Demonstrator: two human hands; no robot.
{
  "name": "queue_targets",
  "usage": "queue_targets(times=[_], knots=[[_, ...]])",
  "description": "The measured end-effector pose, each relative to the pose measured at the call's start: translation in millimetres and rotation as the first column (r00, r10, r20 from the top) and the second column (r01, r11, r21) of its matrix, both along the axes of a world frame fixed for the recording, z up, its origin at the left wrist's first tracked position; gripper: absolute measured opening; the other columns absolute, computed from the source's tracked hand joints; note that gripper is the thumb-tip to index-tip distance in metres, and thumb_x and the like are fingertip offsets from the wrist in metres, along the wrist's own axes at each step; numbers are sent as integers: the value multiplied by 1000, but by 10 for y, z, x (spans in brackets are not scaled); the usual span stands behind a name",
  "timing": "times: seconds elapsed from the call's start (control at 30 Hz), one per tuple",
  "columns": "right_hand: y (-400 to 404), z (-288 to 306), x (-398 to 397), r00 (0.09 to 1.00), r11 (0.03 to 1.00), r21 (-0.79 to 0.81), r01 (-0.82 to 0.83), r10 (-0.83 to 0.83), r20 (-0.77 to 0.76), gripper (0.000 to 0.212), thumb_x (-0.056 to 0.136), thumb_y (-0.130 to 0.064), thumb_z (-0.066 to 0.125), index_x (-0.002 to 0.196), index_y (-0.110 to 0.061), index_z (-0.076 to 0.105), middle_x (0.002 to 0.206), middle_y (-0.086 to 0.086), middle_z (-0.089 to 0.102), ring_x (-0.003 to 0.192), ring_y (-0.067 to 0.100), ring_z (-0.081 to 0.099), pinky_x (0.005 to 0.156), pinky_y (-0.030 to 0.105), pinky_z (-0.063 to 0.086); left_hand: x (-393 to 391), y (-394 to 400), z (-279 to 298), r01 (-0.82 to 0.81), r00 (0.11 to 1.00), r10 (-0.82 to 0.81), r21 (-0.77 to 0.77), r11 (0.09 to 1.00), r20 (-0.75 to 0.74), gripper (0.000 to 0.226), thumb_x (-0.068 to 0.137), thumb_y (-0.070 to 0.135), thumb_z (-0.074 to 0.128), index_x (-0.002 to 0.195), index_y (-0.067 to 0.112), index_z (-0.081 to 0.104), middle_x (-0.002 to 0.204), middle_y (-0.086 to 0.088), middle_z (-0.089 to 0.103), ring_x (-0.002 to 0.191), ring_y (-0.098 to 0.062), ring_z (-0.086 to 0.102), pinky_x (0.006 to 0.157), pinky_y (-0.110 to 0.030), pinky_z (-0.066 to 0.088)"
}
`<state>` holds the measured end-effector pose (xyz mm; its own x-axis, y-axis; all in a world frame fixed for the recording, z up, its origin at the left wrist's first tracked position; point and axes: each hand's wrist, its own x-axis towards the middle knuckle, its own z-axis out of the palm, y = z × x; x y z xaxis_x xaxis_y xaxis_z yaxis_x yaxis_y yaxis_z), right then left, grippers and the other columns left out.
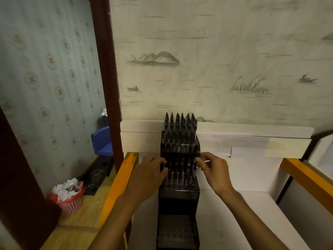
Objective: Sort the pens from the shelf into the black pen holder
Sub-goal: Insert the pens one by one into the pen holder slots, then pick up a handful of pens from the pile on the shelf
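**Tight rows, easy to knock**

You are working at the black pen holder (179, 177) in the lower centre of the frame, standing on the white shelf (234, 177); its top tier is packed with upright pens (180, 127), and the middle tier, between your hands, is nearly full as well; the lowest tier at the bottom of the frame is looking dim and I cannot tell what is in it.

Your left hand (150, 175) is lying against the holder's left side, fingers loosely spread and touching the middle row; your right hand (212, 168) is at the right edge, thumb and fingertips pressed together as if pinching a pen, though I cannot tell whether anything is actually in that pinch.

The risk is crowding; pushing a pen into a row this tight is likely nudging its neighbours, tilting them or popping one out; pressing sideways from one hand alone is risking sliding or tipping the tall narrow holder; a dropped pen could be rolling off the shelf's front.
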<state>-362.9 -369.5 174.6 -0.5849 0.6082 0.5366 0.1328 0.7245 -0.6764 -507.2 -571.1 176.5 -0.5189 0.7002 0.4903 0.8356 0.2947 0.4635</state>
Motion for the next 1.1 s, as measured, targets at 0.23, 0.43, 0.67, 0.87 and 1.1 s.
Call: queue_targets(times=[0.23, 0.43, 0.67, 0.87, 1.1], knots=[[21, -106, -52, 995, 999, 51, 18, -23, 98, 16, 93, -31, 65, 102, -20, 73, 86, -12, 71, 76, 0, 66, 72, 16, 53, 11, -52, -7, 12, 1000, -12, 7, 1000, 24, 26, 99, 35, 56, 123, 27, 61, 121, 8, 60, 94, 1, 55, 74, -4, 37], [8, -171, -98, 970, 990, 117, 83, -107, 218, 20, 92, -35, 67, 103, -19, 73, 91, -6, 74, 71, 4, 62, 67, 12, 44, 11, -99, -2, 25, 999, -25, -11, 1000, 48, 27, 100, 34, 55, 126, 26, 60, 125, 6, 59, 100, -1, 56, 82, -8, 40], [-35, -321, -80, 922, 982, 140, 124, -166, 351, 23, 94, -36, 64, 105, -18, 72, 96, 0, 76, 80, 16, 70, 73, 29, 56, 24, -159, 9, 44, 998, -42, -37, 998, 48, 26, 101, 35, 53, 125, 27, 59, 121, 7, 60, 94, 0, 56, 80, -8, 40], [-142, -247, 21, 915, 985, 103, 142, -170, 367, 27, 94, -37, 63, 114, -19, 69, 106, -3, 73, 87, 12, 70, 75, 19, 49, 68, -141, 11, 67, 997, -66, -36, 997, 27, 26, 99, 35, 56, 124, 27, 61, 110, 10, 62, 82, 5, 52, 67, -1, 38], [-357, -51, 530, 907, 976, 156, 151, -199, 370, 31, 96, -44, 57, 123, -31, 63, 126, -10, 65, 107, 9, 63, 86, 18, 45, 306, 231, -33, 222, 974, -219, -54, 974, 57, 32, 98, 43, 54, 129, 36, 53, 122, 11, 57, 105, -7, 56, 93, -30, 51]])
